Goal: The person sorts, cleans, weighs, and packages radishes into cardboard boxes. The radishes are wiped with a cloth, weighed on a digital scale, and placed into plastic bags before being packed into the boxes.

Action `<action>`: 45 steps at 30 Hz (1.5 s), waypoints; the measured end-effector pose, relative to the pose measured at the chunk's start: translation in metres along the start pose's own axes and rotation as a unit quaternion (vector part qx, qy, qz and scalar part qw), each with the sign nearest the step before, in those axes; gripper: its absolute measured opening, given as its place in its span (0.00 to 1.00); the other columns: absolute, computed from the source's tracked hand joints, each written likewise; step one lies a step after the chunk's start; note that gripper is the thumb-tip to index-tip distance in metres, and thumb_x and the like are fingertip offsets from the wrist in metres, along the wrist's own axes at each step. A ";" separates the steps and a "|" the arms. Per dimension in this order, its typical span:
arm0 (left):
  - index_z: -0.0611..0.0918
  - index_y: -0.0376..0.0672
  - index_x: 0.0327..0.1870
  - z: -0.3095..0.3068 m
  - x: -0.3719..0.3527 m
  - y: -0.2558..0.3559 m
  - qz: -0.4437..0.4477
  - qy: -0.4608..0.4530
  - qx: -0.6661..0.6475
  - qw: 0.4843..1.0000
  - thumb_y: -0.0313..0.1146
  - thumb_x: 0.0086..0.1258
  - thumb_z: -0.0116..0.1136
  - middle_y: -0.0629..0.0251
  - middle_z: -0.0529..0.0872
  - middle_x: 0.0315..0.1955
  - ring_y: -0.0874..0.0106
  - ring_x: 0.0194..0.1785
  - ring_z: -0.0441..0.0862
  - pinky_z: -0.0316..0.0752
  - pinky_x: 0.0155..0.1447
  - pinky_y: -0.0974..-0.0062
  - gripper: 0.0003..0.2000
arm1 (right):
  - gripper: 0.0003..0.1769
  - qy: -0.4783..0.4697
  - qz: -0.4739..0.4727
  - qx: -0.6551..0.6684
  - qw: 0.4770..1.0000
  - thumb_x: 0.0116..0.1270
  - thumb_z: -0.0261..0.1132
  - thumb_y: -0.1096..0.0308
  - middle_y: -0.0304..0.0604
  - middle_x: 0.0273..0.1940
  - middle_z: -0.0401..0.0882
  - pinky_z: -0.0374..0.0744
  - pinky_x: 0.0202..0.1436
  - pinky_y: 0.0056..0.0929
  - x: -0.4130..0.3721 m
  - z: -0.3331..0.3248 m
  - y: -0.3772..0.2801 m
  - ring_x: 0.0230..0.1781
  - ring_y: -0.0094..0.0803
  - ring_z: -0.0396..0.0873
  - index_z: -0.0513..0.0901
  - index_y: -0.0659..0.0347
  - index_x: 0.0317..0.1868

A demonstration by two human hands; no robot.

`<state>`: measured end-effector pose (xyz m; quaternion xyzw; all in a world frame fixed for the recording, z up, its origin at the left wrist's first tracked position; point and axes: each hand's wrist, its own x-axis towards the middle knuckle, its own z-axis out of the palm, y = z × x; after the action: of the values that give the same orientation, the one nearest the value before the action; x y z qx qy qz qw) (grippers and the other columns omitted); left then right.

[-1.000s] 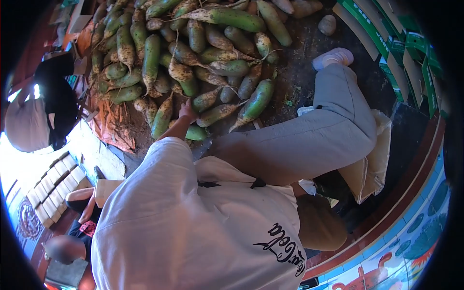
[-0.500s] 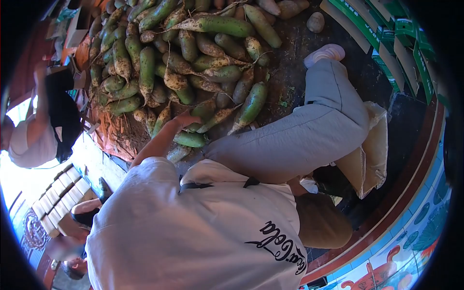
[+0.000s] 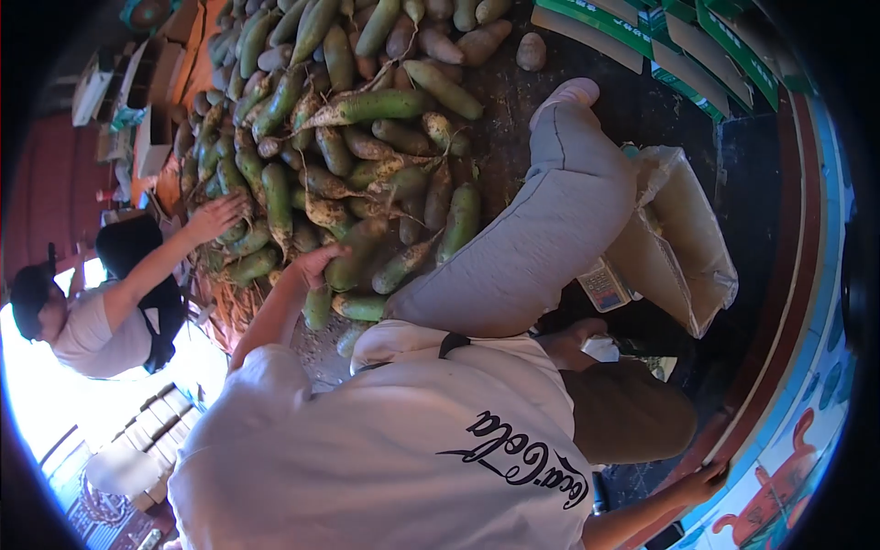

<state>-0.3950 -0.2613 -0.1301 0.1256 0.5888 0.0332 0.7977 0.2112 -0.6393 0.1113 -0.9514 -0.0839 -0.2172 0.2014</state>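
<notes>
My left hand [image 3: 321, 263] is closed around the end of a green radish [image 3: 359, 252] at the near side of a large heap of green radishes [image 3: 371, 108]. The held radish is slightly blurred, and its underside is hidden by its neighbours. More radishes lie close to my wrist, one [image 3: 317, 308] just below it and another [image 3: 360, 306] beside my bent leg. Far from the heap, at lower right, my right hand [image 3: 704, 482] reaches out beside a reddish-brown ledge. Its fingers look stretched, in dim light, with nothing visible in them.
A co-worker's hand [image 3: 216, 217] rests on the heap's left side. An open cardboard box [image 3: 683, 243] stands right of my leg, near a keypad device [image 3: 605, 286]. Green-printed cartons [image 3: 683, 55] stand at upper right. The reddish-brown ledge [image 3: 796, 247] borders a tiled wall.
The view has shifted. My left hand now grips the radish that it was resting on. My right hand has come into view at lower right, and the co-worker's hand has reached the heap.
</notes>
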 end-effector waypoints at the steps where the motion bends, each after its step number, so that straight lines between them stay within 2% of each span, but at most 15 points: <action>1: 0.71 0.39 0.57 0.017 -0.020 0.018 0.032 -0.041 -0.022 0.998 0.42 0.56 0.63 0.59 0.80 0.48 0.66 0.48 0.80 0.75 0.55 0.66 0.29 | 0.17 -0.012 -0.017 0.074 0.997 0.70 0.54 0.62 0.48 0.46 0.79 0.80 0.36 0.27 -0.004 0.010 -0.028 0.37 0.34 0.80 0.79 0.65 0.50; 5: 0.70 0.34 0.57 0.076 -0.065 0.090 0.208 -0.122 -0.016 0.970 0.43 0.53 0.63 0.52 0.80 0.47 0.60 0.48 0.80 0.76 0.53 0.61 0.32 | 0.13 -0.244 -0.049 0.271 0.930 0.67 0.55 0.69 0.42 0.44 0.78 0.77 0.44 0.24 -0.039 0.042 -0.146 0.40 0.25 0.76 0.79 0.66 0.47; 8: 0.66 0.36 0.61 0.130 -0.100 0.129 0.287 -0.208 0.031 0.934 0.42 0.52 0.64 0.53 0.77 0.51 0.61 0.51 0.79 0.75 0.55 0.62 0.35 | 0.12 -0.418 -0.114 0.427 0.794 0.64 0.57 0.74 0.42 0.42 0.78 0.74 0.48 0.23 -0.082 0.059 -0.220 0.43 0.24 0.75 0.78 0.67 0.47; 11: 0.64 0.36 0.63 0.213 -0.139 0.139 0.285 -0.350 0.048 0.891 0.44 0.50 0.65 0.46 0.75 0.52 0.54 0.52 0.77 0.75 0.54 0.56 0.39 | 0.16 -0.591 -0.119 0.541 0.586 0.67 0.57 0.70 0.41 0.46 0.78 0.74 0.50 0.22 -0.118 0.056 -0.281 0.46 0.23 0.75 0.74 0.62 0.55; 14: 0.64 0.36 0.63 0.267 -0.131 0.132 0.232 -0.460 0.053 0.855 0.47 0.48 0.66 0.44 0.74 0.52 0.52 0.51 0.77 0.75 0.52 0.51 0.41 | 0.33 -0.635 -0.144 0.596 0.470 0.68 0.53 0.52 0.45 0.56 0.71 0.66 0.61 0.33 -0.139 0.069 -0.311 0.60 0.32 0.67 0.60 0.64 0.66; 16: 0.64 0.40 0.63 0.308 -0.132 0.126 0.156 -0.463 0.103 0.866 0.53 0.41 0.68 0.49 0.74 0.52 0.51 0.48 0.77 0.77 0.48 0.54 0.46 | 0.32 -0.616 -0.036 0.682 0.393 0.69 0.53 0.51 0.45 0.56 0.71 0.65 0.62 0.32 -0.145 0.067 -0.320 0.59 0.31 0.67 0.61 0.63 0.65; 19: 0.63 0.43 0.64 0.337 -0.111 0.110 0.185 -0.441 0.102 0.872 0.57 0.53 0.60 0.51 0.74 0.52 0.53 0.48 0.77 0.77 0.49 0.56 0.40 | 0.31 -0.610 0.075 0.705 0.355 0.68 0.55 0.51 0.44 0.54 0.72 0.64 0.62 0.32 -0.131 0.072 -0.312 0.57 0.30 0.68 0.65 0.64 0.62; 22: 0.63 0.44 0.64 0.364 -0.105 0.094 0.259 -0.285 0.147 0.911 0.59 0.64 0.48 0.55 0.74 0.53 0.59 0.51 0.76 0.74 0.51 0.55 0.34 | 0.33 -0.559 0.131 0.693 0.436 0.64 0.61 0.50 0.45 0.54 0.71 0.61 0.63 0.29 -0.124 0.092 -0.303 0.56 0.29 0.66 0.65 0.66 0.61; 23: 0.54 0.41 0.67 0.363 -0.093 0.092 0.315 -0.247 0.220 0.889 0.60 0.66 0.45 0.57 0.64 0.61 0.64 0.63 0.64 0.64 0.62 0.56 0.37 | 0.34 -0.551 0.159 0.687 0.446 0.62 0.63 0.51 0.45 0.52 0.72 0.65 0.60 0.30 -0.122 0.096 -0.301 0.54 0.29 0.69 0.66 0.67 0.59; 26: 0.51 0.41 0.68 0.354 -0.069 0.095 0.360 -0.167 0.291 0.870 0.59 0.66 0.45 0.58 0.60 0.63 0.65 0.66 0.59 0.60 0.64 0.55 0.38 | 0.31 -0.497 0.126 0.680 0.524 0.62 0.64 0.54 0.46 0.50 0.74 0.69 0.56 0.31 -0.129 0.115 -0.299 0.50 0.28 0.71 0.68 0.68 0.57; 30: 0.53 0.48 0.69 0.356 -0.058 0.094 0.314 -0.315 0.180 0.877 0.57 0.67 0.47 0.61 0.61 0.65 0.64 0.65 0.63 0.63 0.61 0.52 0.35 | 0.27 -0.389 -0.088 0.602 0.692 0.58 0.67 0.59 0.51 0.47 0.76 0.72 0.53 0.33 -0.156 0.145 -0.297 0.47 0.37 0.75 0.71 0.67 0.54; 31: 0.57 0.46 0.67 0.358 -0.059 0.090 0.308 -0.262 0.176 0.898 0.56 0.67 0.48 0.62 0.65 0.63 0.65 0.64 0.64 0.64 0.62 0.56 0.33 | 0.28 -0.358 -0.136 0.566 0.730 0.57 0.66 0.60 0.54 0.47 0.76 0.72 0.53 0.34 -0.164 0.150 -0.296 0.48 0.41 0.76 0.71 0.66 0.54; 38: 0.69 0.43 0.60 0.346 -0.022 0.087 0.202 -0.216 -0.012 0.955 0.56 0.69 0.43 0.63 0.75 0.53 0.67 0.56 0.72 0.67 0.61 0.66 0.28 | 0.21 -0.522 0.032 0.626 0.579 0.69 0.56 0.64 0.43 0.52 0.75 0.70 0.56 0.26 -0.176 0.163 -0.264 0.53 0.27 0.71 0.69 0.65 0.58; 42: 0.69 0.44 0.59 0.329 0.004 0.090 0.191 -0.213 -0.035 0.958 0.57 0.69 0.43 0.62 0.76 0.52 0.66 0.55 0.72 0.67 0.62 0.64 0.28 | 0.20 -0.578 -0.017 0.393 0.715 0.63 0.59 0.59 0.48 0.45 0.80 0.72 0.53 0.32 -0.187 0.233 -0.194 0.48 0.40 0.77 0.76 0.61 0.52; 45: 0.68 0.45 0.60 0.326 0.014 0.089 0.169 -0.198 -0.047 0.964 0.55 0.69 0.47 0.62 0.75 0.53 0.66 0.57 0.71 0.66 0.62 0.63 0.27 | 0.24 -0.679 -0.170 0.111 0.705 0.58 0.63 0.55 0.51 0.56 0.72 0.75 0.53 0.32 -0.221 0.290 -0.128 0.53 0.42 0.74 0.78 0.61 0.51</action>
<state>-0.0734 -0.2247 -0.0318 0.1898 0.3871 0.1696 0.8862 0.0924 -0.4175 -0.1826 -0.7820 -0.3814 0.4684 0.1534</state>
